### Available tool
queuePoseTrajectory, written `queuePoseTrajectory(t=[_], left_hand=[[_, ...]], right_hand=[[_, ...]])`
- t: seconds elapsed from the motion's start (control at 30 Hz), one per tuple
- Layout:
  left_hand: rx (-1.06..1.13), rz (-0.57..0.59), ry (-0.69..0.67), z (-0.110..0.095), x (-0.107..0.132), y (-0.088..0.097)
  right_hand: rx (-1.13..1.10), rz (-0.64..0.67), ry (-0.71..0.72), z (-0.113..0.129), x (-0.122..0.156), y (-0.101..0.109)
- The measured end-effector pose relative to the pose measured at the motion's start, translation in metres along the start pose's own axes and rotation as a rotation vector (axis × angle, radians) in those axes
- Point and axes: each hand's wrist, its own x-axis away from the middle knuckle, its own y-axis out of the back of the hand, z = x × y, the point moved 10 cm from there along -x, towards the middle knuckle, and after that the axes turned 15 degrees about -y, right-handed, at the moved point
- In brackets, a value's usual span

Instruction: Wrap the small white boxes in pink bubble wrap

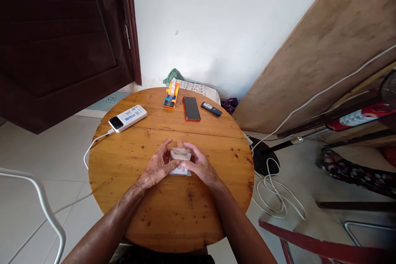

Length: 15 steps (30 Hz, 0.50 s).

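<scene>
Both hands meet over the middle of the round wooden table [139, 185], around a small pale packet [180, 156]. It looks like clear plastic with pinkish-red and blue print near its lower edge, and its exact kind is not readable. My left hand [158, 167] curls along the packet's left side, thumb laid across the front. From the right, my right hand [201, 166] grips it the same way, its thumb meeting the other near the packet's centre. Fingertips behind the packet are partly hidden.
Toward the back lie an orange-and-blue tape dispenser [171, 94], a red-edged phone [192, 109] and a dark remote-like device [211, 109]. At left, a white power bank [128, 119] has a cable [89, 148] hanging off the edge. A fan base [265, 159] stands right.
</scene>
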Motion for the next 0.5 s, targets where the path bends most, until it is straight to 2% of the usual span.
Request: queuePoseTrajectory(t=[0.13,0.23,0.33,0.5], left_hand=[[0.076,0.012,0.007,0.001,0.002,-0.003],[0.095,0.018,0.006,0.002,0.002,-0.005],[0.100,0.021,0.032,0.004,0.002,-0.004],[0.106,0.055,0.009,0.003,0.003,-0.009]], right_hand=[[-0.107,0.020,-0.015,0.000,-0.001,0.002],[-0.070,0.002,-0.032,-0.002,0.002,0.000],[-0.006,-0.020,0.014,0.000,0.004,-0.003],[0.028,-0.183,0.105,0.004,-0.001,0.007]])
